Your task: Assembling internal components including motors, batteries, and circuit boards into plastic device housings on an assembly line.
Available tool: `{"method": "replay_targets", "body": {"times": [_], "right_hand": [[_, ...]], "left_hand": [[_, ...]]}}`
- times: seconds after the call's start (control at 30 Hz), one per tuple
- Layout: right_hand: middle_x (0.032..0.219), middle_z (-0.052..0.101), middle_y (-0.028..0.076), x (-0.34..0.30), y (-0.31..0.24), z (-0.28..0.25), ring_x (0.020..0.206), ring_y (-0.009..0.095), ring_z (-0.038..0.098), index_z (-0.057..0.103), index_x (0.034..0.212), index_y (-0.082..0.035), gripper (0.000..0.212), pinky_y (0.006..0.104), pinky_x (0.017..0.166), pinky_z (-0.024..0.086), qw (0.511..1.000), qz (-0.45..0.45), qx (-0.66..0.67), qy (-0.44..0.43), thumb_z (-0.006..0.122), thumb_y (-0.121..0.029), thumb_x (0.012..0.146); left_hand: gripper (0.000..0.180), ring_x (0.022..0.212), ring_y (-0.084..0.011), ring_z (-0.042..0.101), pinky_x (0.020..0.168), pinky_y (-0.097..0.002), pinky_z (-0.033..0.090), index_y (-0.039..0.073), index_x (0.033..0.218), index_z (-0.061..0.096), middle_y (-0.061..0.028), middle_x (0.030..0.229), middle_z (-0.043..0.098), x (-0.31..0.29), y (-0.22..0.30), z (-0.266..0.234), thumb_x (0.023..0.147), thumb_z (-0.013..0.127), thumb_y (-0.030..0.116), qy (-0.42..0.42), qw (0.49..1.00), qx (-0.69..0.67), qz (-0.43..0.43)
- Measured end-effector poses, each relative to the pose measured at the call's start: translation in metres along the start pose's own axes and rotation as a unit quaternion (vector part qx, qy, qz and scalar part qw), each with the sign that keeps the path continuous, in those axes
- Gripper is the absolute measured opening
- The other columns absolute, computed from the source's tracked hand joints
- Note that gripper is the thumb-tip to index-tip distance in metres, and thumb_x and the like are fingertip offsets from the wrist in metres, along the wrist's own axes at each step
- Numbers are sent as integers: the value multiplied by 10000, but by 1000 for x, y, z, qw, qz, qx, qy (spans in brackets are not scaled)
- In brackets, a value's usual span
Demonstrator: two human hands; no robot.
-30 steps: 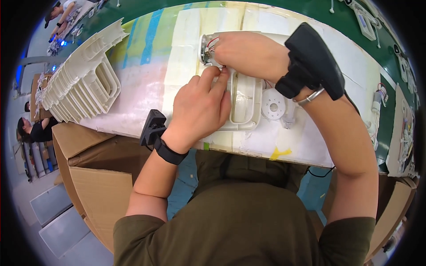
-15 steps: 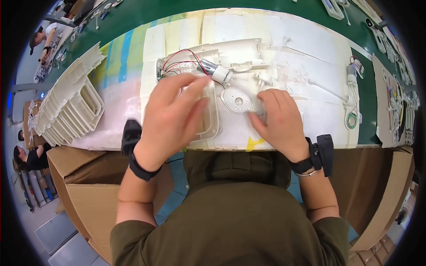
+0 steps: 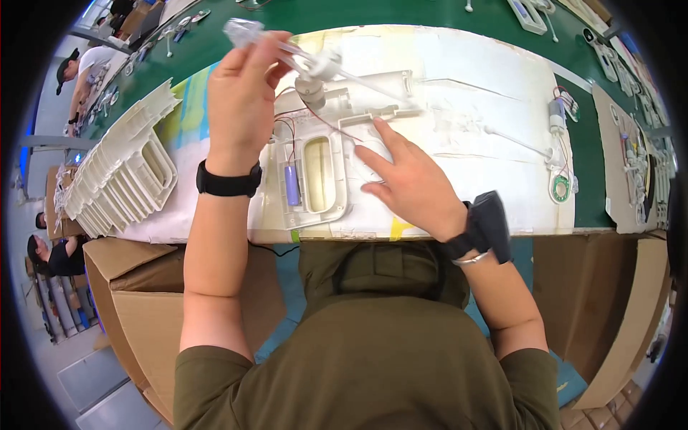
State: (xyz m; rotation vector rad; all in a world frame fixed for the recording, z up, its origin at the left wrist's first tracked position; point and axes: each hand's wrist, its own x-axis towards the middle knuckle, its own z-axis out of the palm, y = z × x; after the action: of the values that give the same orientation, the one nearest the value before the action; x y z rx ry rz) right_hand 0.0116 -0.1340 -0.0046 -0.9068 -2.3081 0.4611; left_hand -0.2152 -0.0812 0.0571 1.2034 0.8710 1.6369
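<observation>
My left hand (image 3: pixel 247 100) is raised over the far left of the work surface, its fingers pinching a thin white plastic rod (image 3: pixel 369 84). A clear plastic piece (image 3: pixel 242 32) sticks out past those fingertips. Along the rod sits a white round fitting (image 3: pixel 324 63), just above a silver-grey motor (image 3: pixel 309 92). Below lies an open white housing (image 3: pixel 337 193) with an oblong window, a purple cylindrical cell (image 3: pixel 292 185) and red wires. My right hand (image 3: pixel 416 175) is spread, fingertips at the housing's right side; it partly covers a white disc-like plate (image 3: pixel 371 159).
Ribbed white housing shells (image 3: pixel 118 172) stand nested at the left. On the right lie another white rod (image 3: pixel 519 142) and a wired motor (image 3: pixel 557 115) with a green ring board (image 3: pixel 560 188). Cardboard boxes (image 3: pixel 161 322) flank me. Another person (image 3: pixel 89 72) works at far left.
My left hand has moved up and away from the housing, now holding the rod with its fitting. My right hand has shifted left over the disc-like plate, fingers stretched. The purple cell has come into view.
</observation>
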Motion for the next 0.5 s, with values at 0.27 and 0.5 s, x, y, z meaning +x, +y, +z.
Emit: {"method": "replay_targets", "body": {"times": [0.27, 0.5], "right_hand": [[746, 657, 121, 14, 24, -29, 533, 155, 636, 615, 965, 29, 215, 265, 484, 466, 916, 291, 268, 63, 537, -166, 922], [596, 627, 72, 53, 3, -59, 493, 114, 585, 653, 808, 20, 230, 237, 473, 439, 928, 275, 209, 139, 650, -206, 849]], "left_hand": [[229, 797, -197, 614, 755, -334, 503, 14, 965, 578, -72, 843, 641, 13, 26, -31, 956, 495, 228, -24, 917, -369, -146], [232, 552, -363, 530, 501, -406, 429, -11, 663, 558, -177, 574, 537, -19, 19, 63, 812, 601, 161, -343, 763, 543, 78]]}}
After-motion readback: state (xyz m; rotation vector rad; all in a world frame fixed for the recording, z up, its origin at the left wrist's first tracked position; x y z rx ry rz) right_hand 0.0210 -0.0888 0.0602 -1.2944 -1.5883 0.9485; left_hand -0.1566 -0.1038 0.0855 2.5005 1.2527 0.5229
